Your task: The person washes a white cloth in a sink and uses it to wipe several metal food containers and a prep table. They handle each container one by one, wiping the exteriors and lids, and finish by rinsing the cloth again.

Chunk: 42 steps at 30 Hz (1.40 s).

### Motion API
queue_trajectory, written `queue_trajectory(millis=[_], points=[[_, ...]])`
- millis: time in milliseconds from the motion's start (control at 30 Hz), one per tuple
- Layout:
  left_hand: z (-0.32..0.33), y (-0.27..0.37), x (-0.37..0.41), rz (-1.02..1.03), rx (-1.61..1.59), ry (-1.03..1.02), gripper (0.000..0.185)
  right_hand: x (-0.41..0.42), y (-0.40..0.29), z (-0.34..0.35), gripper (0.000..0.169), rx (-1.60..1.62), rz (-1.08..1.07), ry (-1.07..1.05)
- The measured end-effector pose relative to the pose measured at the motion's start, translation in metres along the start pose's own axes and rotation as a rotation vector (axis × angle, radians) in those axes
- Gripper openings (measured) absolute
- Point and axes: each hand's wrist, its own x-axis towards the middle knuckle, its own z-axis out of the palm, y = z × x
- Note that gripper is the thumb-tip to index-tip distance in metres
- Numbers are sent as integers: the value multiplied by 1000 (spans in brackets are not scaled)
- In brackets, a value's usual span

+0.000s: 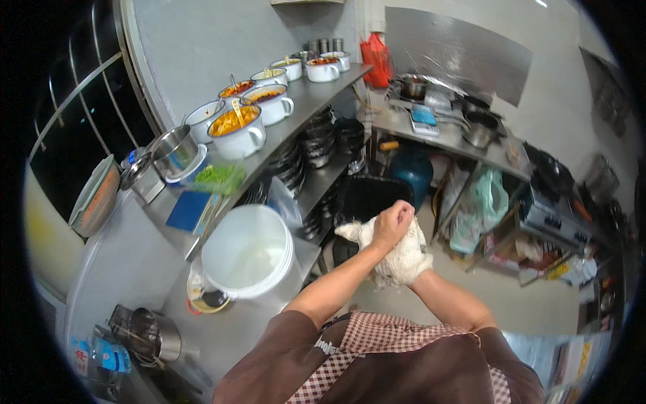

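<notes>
A bulky, damp-looking white cloth point(404, 257) is bunched up in front of my body, above the floor. My left hand point(395, 226) is curled into a fist on top of it and appears to grip part of the fabric. One twisted end of the cloth sticks out to the left of my wrist. My right forearm runs into the cloth from the right, and the folds hide the right hand. Just beyond the cloth stands a black bin point(376, 194) with a dark inside. On the steel counter to my left is a large white plastic bucket point(291, 265).
Left, a steel shelf point(298, 116) carries white enamel pots point(237, 141) of sauces and a tub of chopped greens point(218, 177). Stacked black bowls point(318, 136) fill the level below. Ahead, a blue gas cylinder point(411, 169) stands under a table with a kitchen scale point(425, 129). A green bag point(479, 209) hangs right.
</notes>
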Motion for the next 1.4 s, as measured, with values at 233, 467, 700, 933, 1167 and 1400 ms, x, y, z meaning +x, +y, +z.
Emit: queue_trajectory(millis=[233, 467, 700, 933, 1167, 1400], points=[[-90, -18, 146, 326, 285, 161, 53, 182, -110, 14, 50, 246, 121, 53], [-192, -91, 261, -71, -82, 786, 65, 320, -107, 16, 23, 1438, 446, -129], [-192, -121, 320, -331, 204, 955, 33, 416, -114, -8, 35, 299, 185, -550], [-99, -115, 332, -111, 179, 1329, 33, 473, -118, -8, 36, -263, -119, -615], [-18, -124, 364, -123, 121, 1150, 33, 525, -5, -9, 41, -1101, -643, -701], [-85, -105, 334, -154, 13, 1215, 37, 580, -76, 43, 22, -858, -820, -553]])
